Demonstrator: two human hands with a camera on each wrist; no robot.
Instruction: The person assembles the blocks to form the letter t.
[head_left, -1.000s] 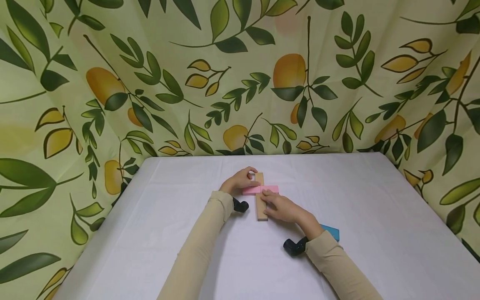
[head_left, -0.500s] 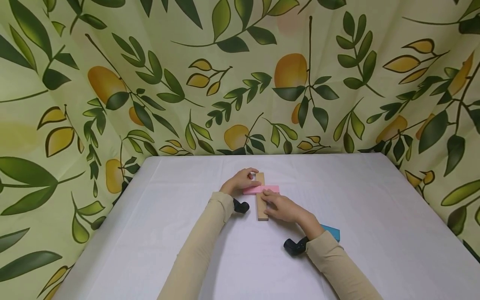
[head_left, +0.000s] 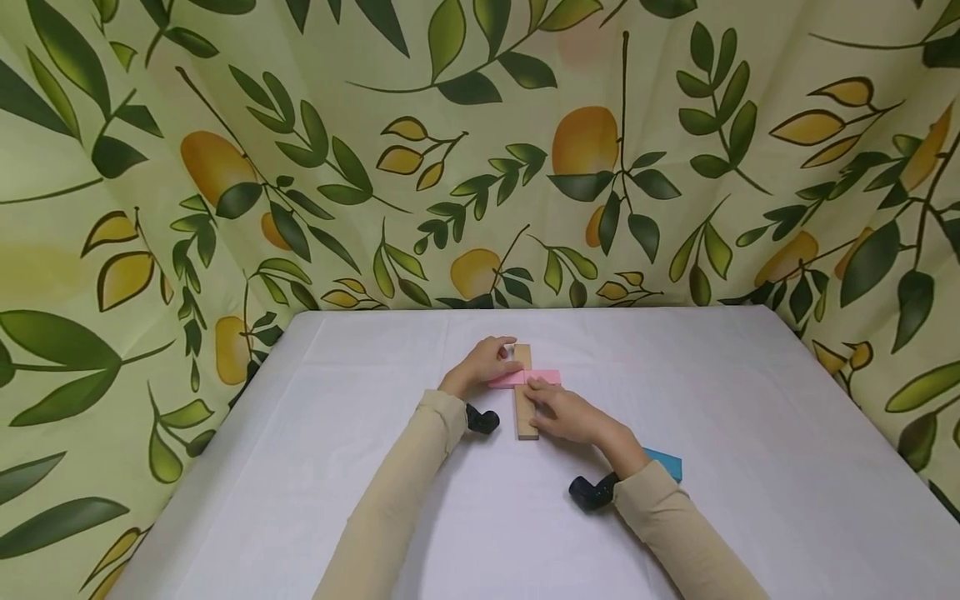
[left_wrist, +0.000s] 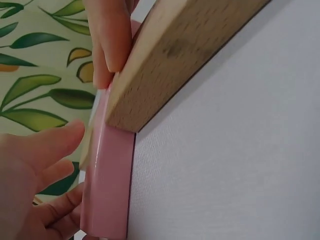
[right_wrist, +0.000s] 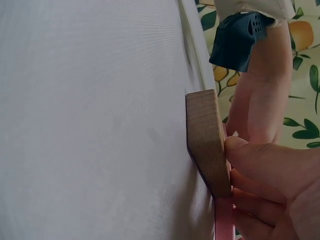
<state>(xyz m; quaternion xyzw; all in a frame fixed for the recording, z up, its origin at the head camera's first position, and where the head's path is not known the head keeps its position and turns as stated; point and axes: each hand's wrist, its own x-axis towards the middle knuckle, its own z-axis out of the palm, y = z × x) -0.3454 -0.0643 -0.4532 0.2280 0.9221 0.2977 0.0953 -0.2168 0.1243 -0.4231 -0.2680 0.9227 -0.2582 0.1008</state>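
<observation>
Two wooden blocks and two pink pieces form a cross flat on the table in the head view. The near wooden block [head_left: 527, 427] points toward me, the far wooden block [head_left: 522, 356] away. A left pink piece [head_left: 506, 383] and a right pink piece [head_left: 548, 376] make the crossbar. My left hand [head_left: 482, 360] is at the left pink piece, thumb over it, a forefinger reaching beside the far wooden block. The right hand [head_left: 567, 415] lies along the near block's right side. In the right wrist view, its thumb [right_wrist: 242, 147] presses the wooden block [right_wrist: 205, 132].
A blue block [head_left: 667, 463] lies behind my right wrist, partly hidden by it. Black wrist cameras [head_left: 592, 493] jut from both sleeves. White cloth covers the table [head_left: 337, 400], and a leaf-patterned curtain [head_left: 480, 167] hangs along its far edge.
The head view has shifted very slightly, so everything appears a few pixels further right. Hands and blocks keep the same places relative to each other.
</observation>
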